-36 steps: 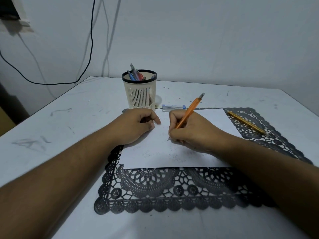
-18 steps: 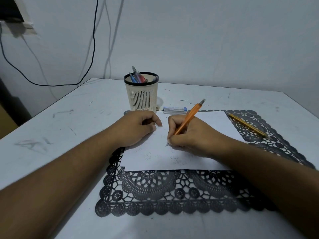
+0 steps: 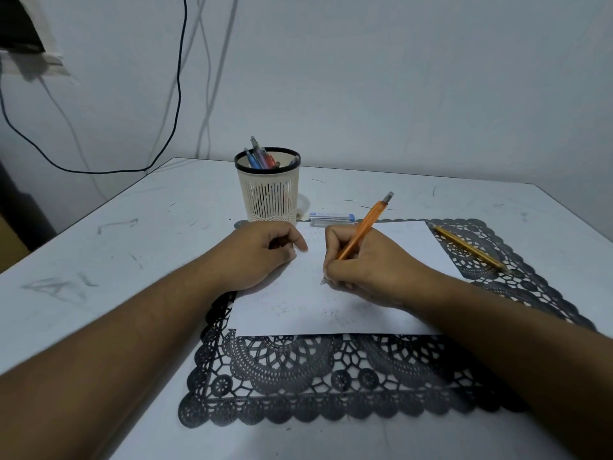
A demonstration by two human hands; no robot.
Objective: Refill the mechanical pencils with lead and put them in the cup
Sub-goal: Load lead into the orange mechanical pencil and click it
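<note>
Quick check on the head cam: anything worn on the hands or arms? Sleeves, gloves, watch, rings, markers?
Nothing worn shows. The left hand and right hand are bare, with no gloves and no rings visible. Both forearms are bare from the wrist to the frame edge: no sleeves, watch, bands, cables or tracking markers. Anything above that is out of view.

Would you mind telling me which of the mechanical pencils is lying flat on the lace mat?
The yellow pencil on the mat's right side; the orange pencil is gripped in the right hand, and the rest stand in the cup.
</note>
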